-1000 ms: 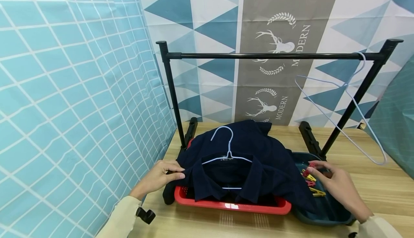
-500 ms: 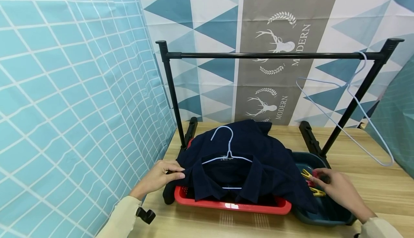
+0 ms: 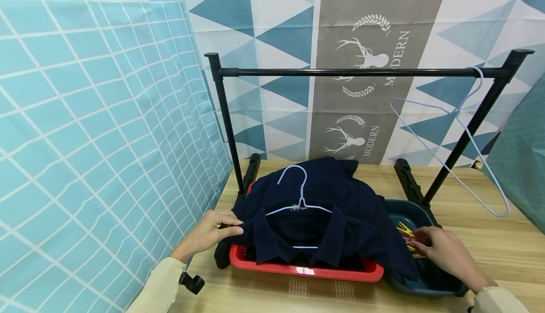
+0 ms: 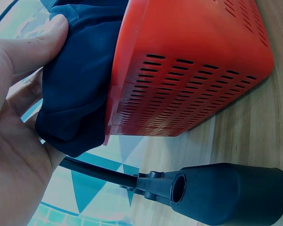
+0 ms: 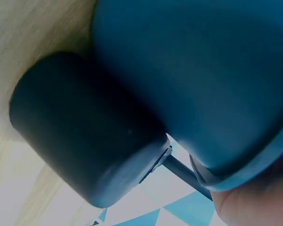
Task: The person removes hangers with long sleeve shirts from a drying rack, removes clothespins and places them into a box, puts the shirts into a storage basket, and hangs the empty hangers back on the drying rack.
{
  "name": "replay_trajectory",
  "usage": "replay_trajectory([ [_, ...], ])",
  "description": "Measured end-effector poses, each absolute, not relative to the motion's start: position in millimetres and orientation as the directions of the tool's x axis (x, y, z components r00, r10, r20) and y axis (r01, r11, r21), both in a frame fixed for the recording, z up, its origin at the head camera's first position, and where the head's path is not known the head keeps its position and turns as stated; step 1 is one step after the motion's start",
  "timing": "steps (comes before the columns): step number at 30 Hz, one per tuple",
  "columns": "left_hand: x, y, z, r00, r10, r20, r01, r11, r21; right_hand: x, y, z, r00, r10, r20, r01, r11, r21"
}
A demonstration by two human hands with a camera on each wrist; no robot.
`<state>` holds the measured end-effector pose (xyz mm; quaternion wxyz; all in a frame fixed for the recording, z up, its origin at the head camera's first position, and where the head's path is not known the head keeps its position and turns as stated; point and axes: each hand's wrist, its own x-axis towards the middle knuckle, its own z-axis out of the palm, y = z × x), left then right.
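Note:
A dark navy collared shirt [image 3: 362, 228] lies over a red basket [image 3: 306, 271], with a pale blue hanger [image 3: 302, 190] in its neck opening. My left hand [image 3: 213, 230] pinches the shirt's left side; in the left wrist view the thumb [image 4: 49, 40] presses on the bunched cloth [image 4: 80, 89]. My right hand [image 3: 447, 251] reaches into a dark blue basin [image 3: 440, 284], fingers curled over the clothespins. Red plastic of a clothespin [image 3: 420, 241] shows between thumb and fingers. Beside it is a yellow clothespin [image 3: 404, 229]. The right wrist view shows mostly the basin's outer wall [image 5: 203, 70].
A black rack with a top bar [image 3: 340, 73] stands behind the basket. A second pale blue hanger [image 3: 457, 110] hangs at the bar's right end. Black rack feet [image 3: 408, 183] rest on the wooden table [image 3: 472, 195]. A blue checked wall covering [image 3: 106, 114] borders the left.
My right hand has lowered a red clothespin from above the basin down among the other clothespins. The hanging hanger has swung slightly. My left hand and the shirt have stayed still.

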<state>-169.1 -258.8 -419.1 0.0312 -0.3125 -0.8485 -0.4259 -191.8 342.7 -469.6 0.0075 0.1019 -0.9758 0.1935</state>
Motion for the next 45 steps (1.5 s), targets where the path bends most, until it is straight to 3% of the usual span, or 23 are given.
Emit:
replay_trajectory([
  [21, -169.5, -259.3, -421.0, -0.797, 0.507, 0.327, 0.563, 0.432, 0.704, -194.7, 341.0, -474.4, -0.98, -0.2, -0.007, -0.185, 0.917, -0.353],
  [27, -170.0, -259.9, -421.9, -0.802, 0.503, 0.322, 0.558, 0.437, 0.706, -194.6, 341.9, -473.4, -0.976, -0.217, 0.028, -0.213, 0.911, -0.353],
  [32, -169.8, -259.5, -420.8, -0.804, 0.5, 0.321, 0.556, 0.443, 0.704, -193.5, 336.0, -461.5, -0.97, -0.2, 0.138, -0.238, 0.898, -0.371],
  [37, -169.5, -259.4, -420.1, -0.803, 0.5, 0.325, 0.559, 0.442, 0.702, -185.0, 320.5, -442.8, -0.916, -0.22, 0.335, -0.348, 0.852, -0.392],
  [45, -169.3, -259.5, -420.2, -0.808, 0.498, 0.316, 0.551, 0.446, 0.705, -168.3, 292.0, -420.8, -0.725, -0.437, 0.532, -0.669, 0.629, -0.396],
])
